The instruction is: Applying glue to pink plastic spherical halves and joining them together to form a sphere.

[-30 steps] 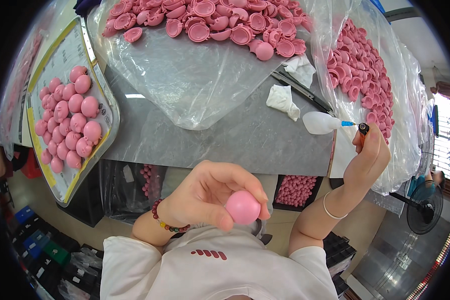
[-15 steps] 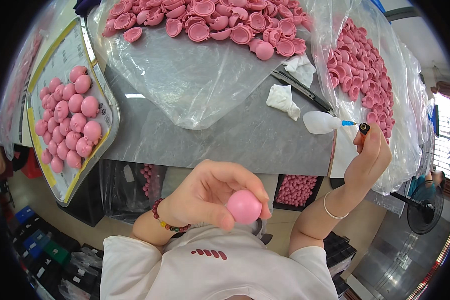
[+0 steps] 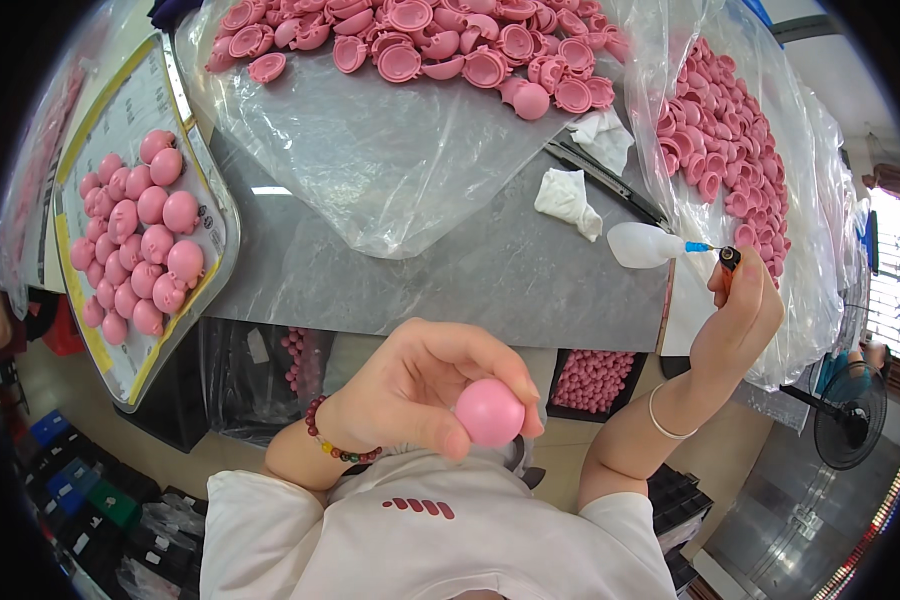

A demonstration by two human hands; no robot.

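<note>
My left hand (image 3: 425, 385) pinches a smooth pink plastic ball (image 3: 490, 413) between thumb and fingers, low in front of my shirt. Out to the right, my right hand (image 3: 745, 305) is closed on a small orange thing with a black top (image 3: 730, 260), which looks like a lighter. Its top is beside the thin needle of a white squeeze bottle (image 3: 642, 245) with a blue nozzle base. That bottle lies on its side on the grey table (image 3: 370, 300); my right fingers do not hold it.
Pink half shells (image 3: 400, 60) are heaped on clear plastic at the back, and more (image 3: 725, 150) fill a bag on the right. A tray (image 3: 215, 200) of pink balls stands left. A black utility knife (image 3: 610, 185) and a crumpled white cloth (image 3: 568, 203) lie near the bottle.
Almost nothing differs. Both hands keep their places and their grips, and the ball and bottle stay put; the whole view has shifted very slightly.
</note>
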